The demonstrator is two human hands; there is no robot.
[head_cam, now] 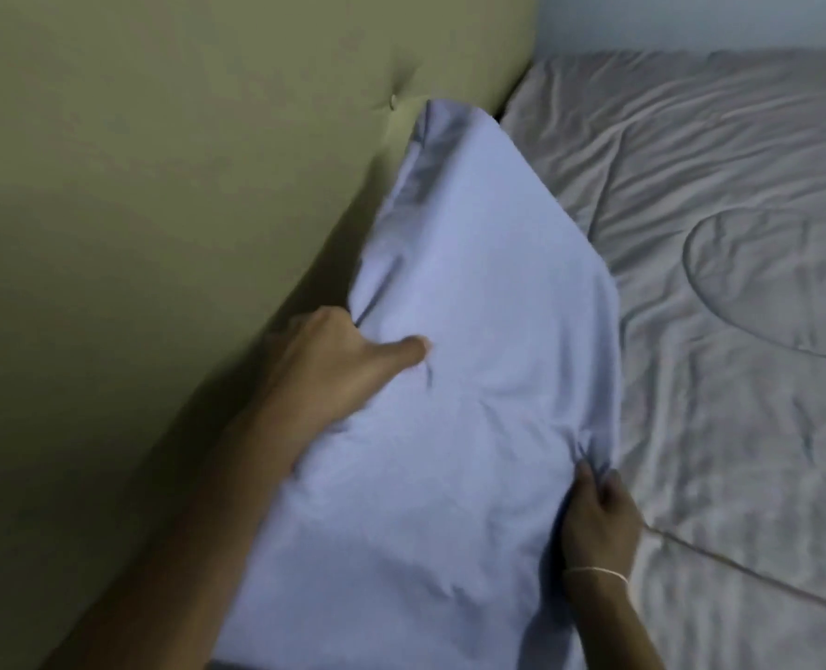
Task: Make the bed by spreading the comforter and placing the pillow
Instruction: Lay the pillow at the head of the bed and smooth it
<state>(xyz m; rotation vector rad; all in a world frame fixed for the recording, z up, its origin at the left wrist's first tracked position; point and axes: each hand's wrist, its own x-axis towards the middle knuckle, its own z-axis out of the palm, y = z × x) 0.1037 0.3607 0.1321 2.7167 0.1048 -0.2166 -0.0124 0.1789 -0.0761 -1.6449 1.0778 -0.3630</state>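
We see the pillow [454, 360], in a smooth pale blue case, lying along the head of the bed with its long left edge pressed against the padded olive headboard [159, 186] and its far corner reaching the gap where headboard meets mattress. Our left hand [333, 360] has a closed grip on the pillow's left edge, fingers tucked behind it and the thumb laid across the top. Our right hand [599, 519], with a thin band at the wrist, pinches a gather of the case at the right edge. The grey quilted comforter [715, 282] lies spread to the right, creased and stitched in curves, leaving wide open room there.
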